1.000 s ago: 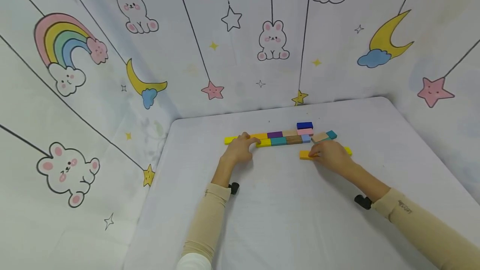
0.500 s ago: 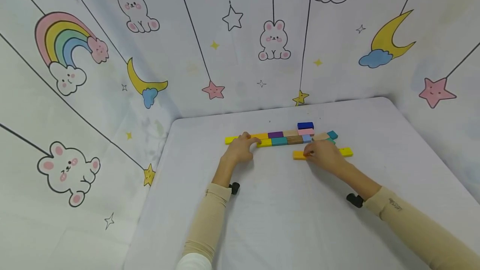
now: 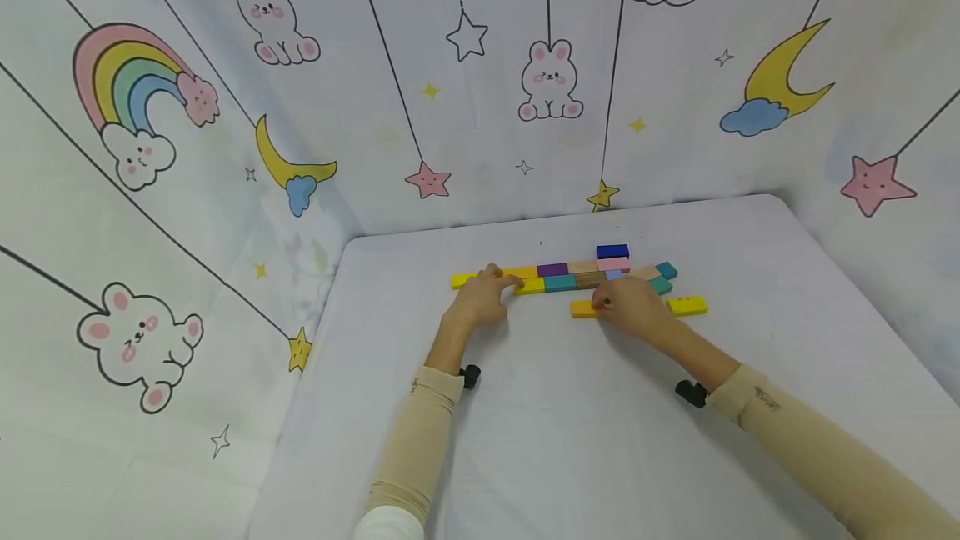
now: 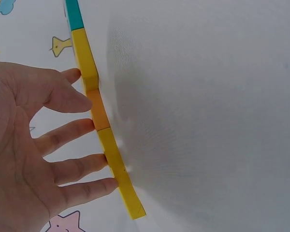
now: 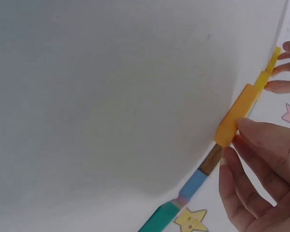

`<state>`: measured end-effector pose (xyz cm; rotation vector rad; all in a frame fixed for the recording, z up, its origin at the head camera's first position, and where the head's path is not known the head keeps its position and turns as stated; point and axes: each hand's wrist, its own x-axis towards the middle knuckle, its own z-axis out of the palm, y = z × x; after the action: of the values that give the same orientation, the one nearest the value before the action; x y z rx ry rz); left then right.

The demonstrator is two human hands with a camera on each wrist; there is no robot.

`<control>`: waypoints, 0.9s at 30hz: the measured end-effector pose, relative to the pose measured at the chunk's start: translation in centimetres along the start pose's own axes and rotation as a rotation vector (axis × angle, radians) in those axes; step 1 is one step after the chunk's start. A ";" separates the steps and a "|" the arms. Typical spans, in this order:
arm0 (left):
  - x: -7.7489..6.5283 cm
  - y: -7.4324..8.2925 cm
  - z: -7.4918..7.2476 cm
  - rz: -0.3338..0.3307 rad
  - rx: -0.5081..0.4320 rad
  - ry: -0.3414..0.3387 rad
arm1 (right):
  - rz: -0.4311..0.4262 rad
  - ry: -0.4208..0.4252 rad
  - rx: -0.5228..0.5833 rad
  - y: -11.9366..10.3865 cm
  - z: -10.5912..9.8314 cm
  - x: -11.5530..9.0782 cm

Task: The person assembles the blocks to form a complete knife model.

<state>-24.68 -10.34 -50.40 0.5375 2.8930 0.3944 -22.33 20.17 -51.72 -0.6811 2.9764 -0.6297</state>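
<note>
My right hand [image 3: 637,307] pinches an orange block [image 3: 582,309] between thumb and fingers, in front of two rows of coloured wooden blocks. In the right wrist view the orange block [image 5: 236,116] overlaps the row beside a brown block [image 5: 211,159]. At the left end, my left hand [image 3: 480,300] touches the rows with spread fingers. The left wrist view has its fingertips along a yellow block [image 4: 121,171] and an orange one [image 4: 100,110]. The front row runs yellow [image 3: 529,285], teal [image 3: 559,282], brown, light blue; purple [image 3: 552,269] and pink [image 3: 613,263] blocks lie behind.
A dark blue block [image 3: 612,251] lies behind the pink one. Right of the rows are a tan block, two teal-green blocks [image 3: 661,284] and a loose yellow block [image 3: 687,305]. The white table [image 3: 555,432] meets a cartoon-printed backdrop [image 3: 495,148] at the back.
My right hand has slid left with the orange block, uncovering the loose yellow block and the teal-green ones behind it. My left hand stays in place.
</note>
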 end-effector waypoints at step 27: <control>0.2 -0.2 0.3 -0.022 0.023 -0.017 | -0.021 -0.029 0.017 -3.2 1.2 3.1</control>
<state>-24.86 -10.37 -50.77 0.5098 2.8882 0.3529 -23.69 15.77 -51.36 -0.7156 2.9377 -0.6395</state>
